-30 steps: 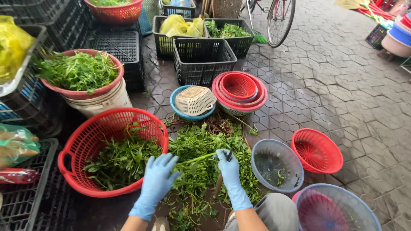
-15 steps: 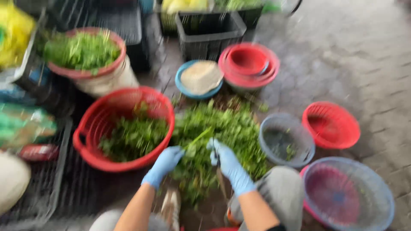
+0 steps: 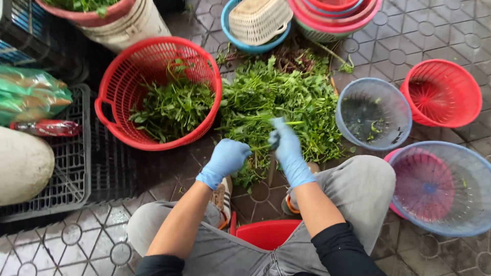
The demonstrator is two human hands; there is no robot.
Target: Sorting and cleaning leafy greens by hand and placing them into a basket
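Greens (image 3: 286, 102), a loose heap of leafy stems, lie on the wet paved ground directly in front of a seated person, between a red basket on the left and a grey-blue basket on the right.

Nearest the camera are the person's grey-trousered knees and the edge of a red stool (image 3: 266, 232) they sit on. Just beyond, both hands wear blue gloves. The left hand (image 3: 227, 158) is curled closed around the near end of a thin green stem (image 3: 263, 146). The right hand (image 3: 286, 145) pinches the same stem a little farther along, fingers closed on it; this hand is slightly blurred, so the exact pinch is hard to make out.

Left of the heap, the large red basket (image 3: 110, 120) holds a smaller mound of greens. Right of the heap, the grey-blue basket (image 3: 404, 115) holds only scraps. A second grey-blue basket (image 3: 475, 204) sits over a red one near the person's right knee, and an empty red basket (image 3: 473, 105) stands farther right. At the far edge are a cream basket in a blue bowl (image 3: 255, 20) and stacked red bowls (image 3: 335, 15).

Judged risks: the thin stem could snap in the wrong place if pulled hard, wet gloves could let it slip, and dropped pieces would land on the dirty paving or among the unsorted heap.
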